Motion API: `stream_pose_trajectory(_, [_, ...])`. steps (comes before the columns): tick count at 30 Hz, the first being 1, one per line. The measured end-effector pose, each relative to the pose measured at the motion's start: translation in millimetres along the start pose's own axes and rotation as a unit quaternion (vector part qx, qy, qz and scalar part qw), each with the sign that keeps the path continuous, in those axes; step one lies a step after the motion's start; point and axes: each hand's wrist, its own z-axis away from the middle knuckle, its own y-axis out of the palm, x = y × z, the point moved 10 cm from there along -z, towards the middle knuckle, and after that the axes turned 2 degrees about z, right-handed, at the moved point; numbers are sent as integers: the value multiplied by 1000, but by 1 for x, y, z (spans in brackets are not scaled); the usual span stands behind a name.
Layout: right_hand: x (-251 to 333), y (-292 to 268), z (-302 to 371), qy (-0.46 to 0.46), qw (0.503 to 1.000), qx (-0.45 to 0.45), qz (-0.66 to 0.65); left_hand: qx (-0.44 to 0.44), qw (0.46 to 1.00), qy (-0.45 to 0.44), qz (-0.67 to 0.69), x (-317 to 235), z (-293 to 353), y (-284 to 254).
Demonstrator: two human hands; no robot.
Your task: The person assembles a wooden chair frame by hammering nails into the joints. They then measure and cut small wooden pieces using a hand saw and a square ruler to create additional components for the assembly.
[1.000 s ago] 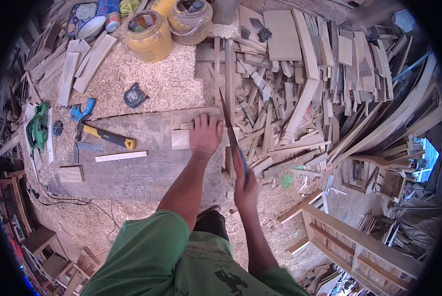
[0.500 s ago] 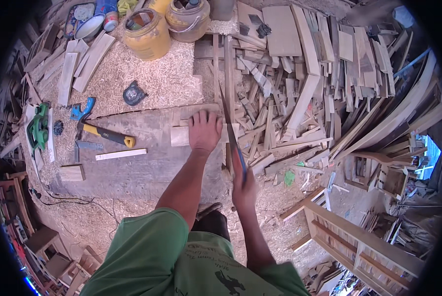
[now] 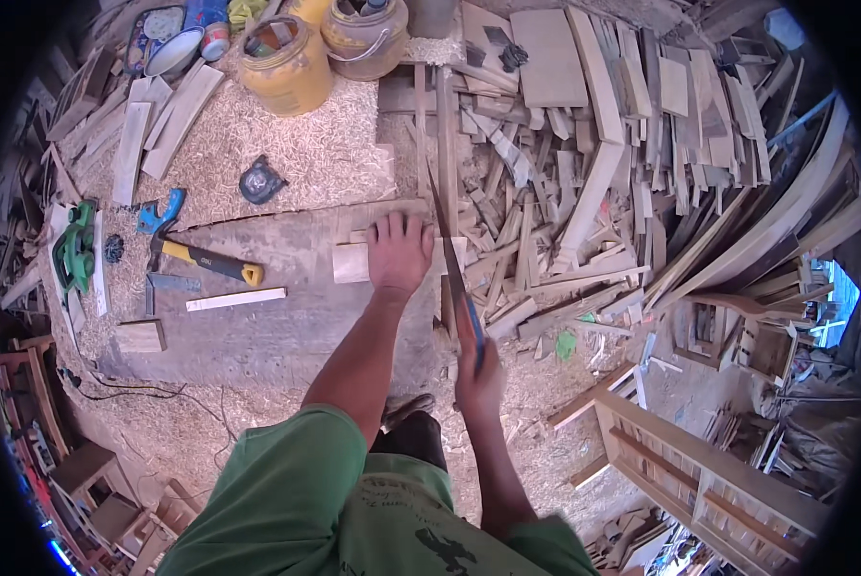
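Observation:
My left hand [image 3: 400, 254] presses down on a short pale wooden board [image 3: 350, 264], its fingers bent over the far side. The board lies on a worn plywood worktop [image 3: 286, 336], and its right end juts past the worktop's edge. My right hand [image 3: 480, 379] is closed round the blue and red handle of a handsaw [image 3: 454, 269]. The long narrow blade crosses the board just right of my left hand and points away from me. Whether its teeth sit in a cut I cannot tell. Behind the fingers, part of another wood piece shows.
On the worktop's left lie a yellow-black handsaw [image 3: 209, 261], a try square [image 3: 166, 284], a thin strip [image 3: 236, 300] and a small block [image 3: 140, 337]. A green power tool [image 3: 75, 252] is farther left. Yellow buckets [image 3: 286, 77] stand behind; offcuts [image 3: 536, 221] heap up on the right.
My right hand has drawn the saw slightly toward me. The left hand and the board keep their place.

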Motion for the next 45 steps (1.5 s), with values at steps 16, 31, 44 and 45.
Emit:
stream_pose_trajectory(16, [-14,12,-13,58,997,52,3,16,1000,-5,3,-4,-5,-2])
stream_pose_trajectory(31, [-9,18,-16,-85,995,-45,11,10,1000,4,-6,-9,-4,1])
stream_pose_trajectory(44, [-37,8,40,43,998,38,3,39,999,-10,-5,-2,-1,3])
stream_pose_trajectory(45, [-16,28,-5,17,999,35,10,40,999,-16,-5,1,1,5])
